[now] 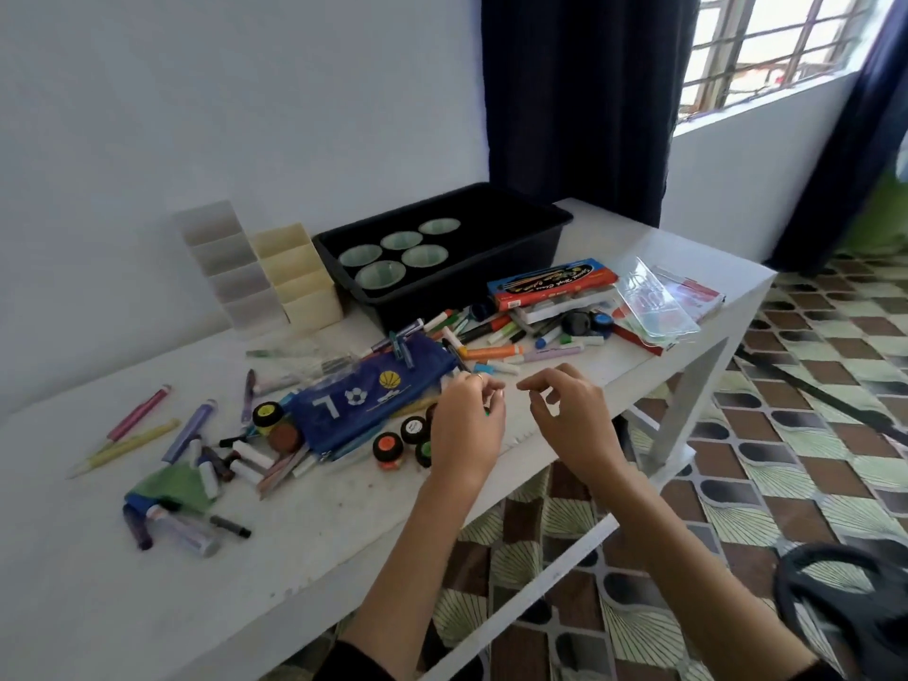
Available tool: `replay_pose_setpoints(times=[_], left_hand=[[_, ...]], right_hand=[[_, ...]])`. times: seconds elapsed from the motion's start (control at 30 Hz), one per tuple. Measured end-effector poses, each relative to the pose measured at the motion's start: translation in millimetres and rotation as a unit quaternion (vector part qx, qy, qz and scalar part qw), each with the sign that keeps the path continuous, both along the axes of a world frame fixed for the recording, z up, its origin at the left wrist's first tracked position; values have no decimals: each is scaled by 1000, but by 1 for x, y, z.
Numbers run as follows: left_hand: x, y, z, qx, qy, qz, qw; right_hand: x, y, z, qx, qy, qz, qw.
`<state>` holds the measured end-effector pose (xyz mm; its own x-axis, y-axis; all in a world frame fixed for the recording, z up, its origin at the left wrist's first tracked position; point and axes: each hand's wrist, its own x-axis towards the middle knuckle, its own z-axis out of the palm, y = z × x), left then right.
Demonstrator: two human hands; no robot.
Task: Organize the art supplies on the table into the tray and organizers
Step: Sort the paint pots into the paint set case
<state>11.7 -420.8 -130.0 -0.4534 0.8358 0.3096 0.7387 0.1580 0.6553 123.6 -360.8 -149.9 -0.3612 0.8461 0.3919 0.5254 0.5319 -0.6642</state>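
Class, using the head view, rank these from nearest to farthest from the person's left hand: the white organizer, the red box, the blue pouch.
1. blue pouch, just left of the left hand.
2. red box, farther back on the right.
3. white organizer, far back on the left.

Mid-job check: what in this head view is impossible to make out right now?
- Head view: what the left hand pinches, if anything; its own fingers cover it.
- Head view: supplies under the blue pouch, which covers them.
- Head view: inside the organizers; their walls hide the compartments.
- Head view: print on the red box, too small and blurred.
- Head view: black round object, cut off by the lower right edge.
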Motion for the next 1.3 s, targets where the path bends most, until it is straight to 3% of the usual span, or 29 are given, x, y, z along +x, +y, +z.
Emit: replay_pose_setpoints(times=[0.33, 0.7, 0.87, 1.0, 1.17, 1.3], left_hand=[[36, 88, -4, -16, -105, -34, 994], [60, 190, -18, -73, -226, 67, 969], [64, 219, -25, -92, -237, 132, 958], [68, 229, -29, -75, -220, 156, 960], [69, 231, -30, -66, -183, 172, 966], [64, 225, -28, -37, -203, 167, 964]], right_hand=[[47, 82, -2, -28, -5, -56, 998], [59, 189, -4, -69, -116, 2, 991], [56, 213, -6, -90, -178, 64, 978], [54, 222, -12, -55, -217, 114, 968], [53, 231, -17, -39, -195, 134, 971], [53, 241, -17, -40, -164, 152, 974]])
